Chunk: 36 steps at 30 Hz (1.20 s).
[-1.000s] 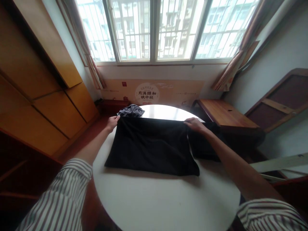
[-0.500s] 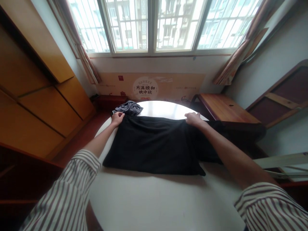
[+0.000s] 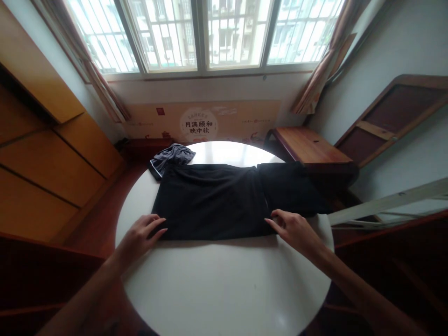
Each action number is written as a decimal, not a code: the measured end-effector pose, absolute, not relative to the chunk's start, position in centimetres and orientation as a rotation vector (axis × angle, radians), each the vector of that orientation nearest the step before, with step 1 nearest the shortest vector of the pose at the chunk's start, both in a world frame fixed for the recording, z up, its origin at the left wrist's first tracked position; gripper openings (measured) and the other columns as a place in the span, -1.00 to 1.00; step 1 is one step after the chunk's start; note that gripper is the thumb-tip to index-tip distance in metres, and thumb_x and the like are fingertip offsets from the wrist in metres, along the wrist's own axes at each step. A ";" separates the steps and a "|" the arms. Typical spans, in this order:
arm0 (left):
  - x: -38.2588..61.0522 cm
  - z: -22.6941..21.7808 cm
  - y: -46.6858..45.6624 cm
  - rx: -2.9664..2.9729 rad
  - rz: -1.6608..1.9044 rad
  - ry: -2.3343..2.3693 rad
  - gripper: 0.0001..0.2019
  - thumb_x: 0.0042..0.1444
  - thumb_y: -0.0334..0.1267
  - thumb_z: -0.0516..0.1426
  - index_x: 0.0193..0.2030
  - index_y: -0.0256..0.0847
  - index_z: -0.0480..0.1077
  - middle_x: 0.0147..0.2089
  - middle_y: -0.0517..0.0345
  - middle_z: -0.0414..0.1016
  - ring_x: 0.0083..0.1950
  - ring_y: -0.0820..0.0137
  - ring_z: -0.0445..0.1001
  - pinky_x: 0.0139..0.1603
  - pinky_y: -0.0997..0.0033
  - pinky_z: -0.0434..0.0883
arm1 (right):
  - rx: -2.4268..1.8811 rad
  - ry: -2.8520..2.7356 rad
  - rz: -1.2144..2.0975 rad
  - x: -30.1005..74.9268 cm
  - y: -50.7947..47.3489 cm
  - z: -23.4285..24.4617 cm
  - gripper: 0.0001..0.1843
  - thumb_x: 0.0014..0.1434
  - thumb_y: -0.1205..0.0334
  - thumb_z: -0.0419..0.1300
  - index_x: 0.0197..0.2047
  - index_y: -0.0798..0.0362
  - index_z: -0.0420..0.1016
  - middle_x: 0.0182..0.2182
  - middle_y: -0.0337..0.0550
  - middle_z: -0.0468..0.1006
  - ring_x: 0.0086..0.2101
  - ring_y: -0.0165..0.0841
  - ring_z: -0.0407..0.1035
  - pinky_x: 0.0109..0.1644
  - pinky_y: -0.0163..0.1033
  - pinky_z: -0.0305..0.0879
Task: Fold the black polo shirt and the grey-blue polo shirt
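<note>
A black garment (image 3: 213,200), perhaps trousers, lies folded across the round white table (image 3: 224,284). A second black section (image 3: 290,186) extends to its right, past a narrow seam or gap. My left hand (image 3: 143,233) is at the lower left edge, its thumb and forefinger apart over the cloth. At the lower right corner is my right hand (image 3: 290,228), with thumb and forefinger slightly apart and the other fingers curled. Both hands' fingertips appear to touch the fabric. Beyond the upper left corner sits a crumpled grey garment (image 3: 171,158) with a pale stripe.
A wooden desk (image 3: 313,144) stands behind the table on the right, near a leaning wooden-framed panel (image 3: 388,121). Orange-brown cabinets (image 3: 52,163) line the left side. A pale rail (image 3: 392,200) runs close to the table's right edge. Barred windows (image 3: 199,37) are at the back.
Both hands have let go of the garment's far edge and come down to its near corners. The black cloth lies flatter, and the view has shifted slightly right.
</note>
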<state>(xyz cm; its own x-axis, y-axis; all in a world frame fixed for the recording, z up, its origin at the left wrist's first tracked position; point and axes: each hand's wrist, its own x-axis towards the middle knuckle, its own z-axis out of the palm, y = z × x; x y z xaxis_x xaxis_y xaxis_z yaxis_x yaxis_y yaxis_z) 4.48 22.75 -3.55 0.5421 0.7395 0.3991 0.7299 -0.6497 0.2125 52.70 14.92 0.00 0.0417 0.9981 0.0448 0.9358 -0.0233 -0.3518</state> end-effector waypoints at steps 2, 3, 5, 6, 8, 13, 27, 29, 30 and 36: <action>4.1 -3.9 22.3 2.759 0.697 1.266 -0.66 0.30 -0.05 0.09 0.12 -0.07 0.49 0.08 -0.03 0.49 0.06 0.16 0.49 0.09 0.09 0.48 | -2.125 -1.921 0.290 52.4 14.8 -0.5 -0.69 0.28 -0.02 0.12 -0.22 0.05 0.48 -0.40 -0.06 0.61 -0.37 -0.17 0.51 -0.33 -0.23 0.22; 4.0 -4.0 22.2 2.760 0.688 1.259 -0.65 0.31 -0.05 0.08 0.14 -0.06 0.48 0.12 -0.03 0.48 0.09 0.15 0.48 0.11 0.08 0.48 | -2.148 -1.907 0.288 52.3 14.9 -0.6 -0.69 0.27 -0.02 0.11 -0.25 0.05 0.49 -0.41 -0.05 0.61 -0.38 -0.17 0.51 -0.34 -0.22 0.20; 4.0 -4.1 22.1 2.750 0.678 1.264 -0.64 0.31 -0.04 0.07 0.15 -0.05 0.48 0.15 -0.03 0.46 0.13 0.13 0.46 0.14 0.06 0.47 | -2.104 -1.905 0.327 52.5 15.0 -0.9 -0.66 0.29 -0.01 0.06 -0.35 0.03 0.48 -0.42 -0.07 0.61 -0.40 -0.21 0.50 -0.35 -0.24 0.19; 3.9 -4.2 22.1 2.747 0.680 1.262 -0.64 0.31 -0.04 0.07 0.15 -0.05 0.48 0.15 -0.03 0.46 0.14 0.13 0.46 0.15 0.06 0.47 | -2.061 -1.904 0.357 52.8 15.1 -1.1 -0.64 0.30 0.01 0.03 -0.38 0.02 0.48 -0.44 -0.08 0.60 -0.40 -0.23 0.49 -0.35 -0.24 0.19; 3.9 -4.3 22.2 2.752 0.692 1.255 -0.64 0.31 -0.04 0.07 0.14 -0.06 0.49 0.14 -0.03 0.46 0.14 0.14 0.46 0.15 0.07 0.47 | -2.001 -1.876 0.388 53.7 15.1 -1.3 -0.61 0.30 0.05 -0.03 -0.43 0.01 0.47 -0.45 -0.10 0.60 -0.40 -0.25 0.48 -0.34 -0.25 0.20; 3.8 -4.4 22.4 2.772 0.703 1.252 -0.65 0.31 -0.05 0.08 0.12 -0.08 0.50 0.13 -0.04 0.46 0.12 0.16 0.46 0.14 0.08 0.47 | -2.021 -1.833 0.405 55.2 14.9 -1.3 -0.59 0.29 0.09 -0.05 -0.49 0.00 0.45 -0.49 -0.10 0.58 -0.41 -0.25 0.47 -0.35 -0.26 0.21; 6.4 -3.6 21.4 3.121 0.546 0.753 -0.72 0.33 -0.41 0.05 0.07 -0.16 0.50 -0.16 0.03 0.51 -0.22 0.36 0.46 -0.13 0.28 0.48 | -1.990 -2.129 -0.123 52.9 26.1 4.8 -0.71 0.31 0.08 0.18 -0.18 0.17 0.55 -0.14 0.05 0.55 -0.17 -0.24 0.46 -0.04 -0.17 0.36; 6.4 -3.9 21.5 3.156 0.538 0.707 -0.71 0.32 -0.46 0.04 0.08 -0.21 0.47 -0.18 0.04 0.50 -0.23 0.36 0.45 -0.15 0.29 0.48 | -1.940 -2.148 -0.142 52.9 27.7 4.4 -0.66 0.32 0.08 0.19 0.04 0.13 0.46 0.00 -0.01 0.49 -0.09 -0.24 0.44 0.00 -0.05 0.41; 6.2 -4.1 21.5 3.165 0.533 0.693 -0.71 0.31 -0.48 0.04 0.09 -0.23 0.46 -0.17 0.04 0.49 -0.23 0.36 0.45 -0.14 0.29 0.47 | -1.918 -2.154 -0.153 52.8 28.2 4.0 -0.64 0.35 0.09 0.16 0.11 0.11 0.41 0.04 -0.03 0.46 -0.06 -0.24 0.43 0.01 -0.02 0.41; 5.7 -4.5 21.4 3.148 0.537 0.690 -0.69 0.31 -0.51 0.02 0.12 -0.24 0.43 -0.15 0.04 0.47 -0.18 0.38 0.45 -0.10 0.32 0.47 | -1.822 -2.217 -0.200 52.8 28.6 2.5 -0.66 0.38 0.12 0.10 0.14 0.10 0.40 0.06 -0.04 0.44 -0.04 -0.24 0.42 0.03 -0.01 0.40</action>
